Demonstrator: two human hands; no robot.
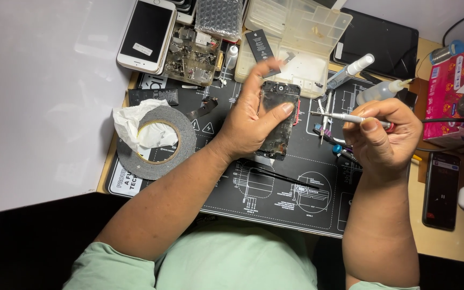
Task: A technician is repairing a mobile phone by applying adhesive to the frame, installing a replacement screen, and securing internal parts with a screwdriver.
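Observation:
My left hand (251,121) grips an opened phone body (278,115) above the black work mat (275,193), thumb pressed across its exposed inside. The phone's insides look dark and dirty. My right hand (385,137) is shut on a thin silver screwdriver (339,117) with a red end, held level. Its tip points left toward the phone's right edge and stops a little short of it.
A grey tape roll (157,142) on crumpled white paper lies at the mat's left. At the back are a white phone (146,35), a parts tray (191,53), a clear compartment box (296,40), a tablet (377,43), squeeze bottles (379,91). Right: tissue pack (455,96), dark phone (440,190).

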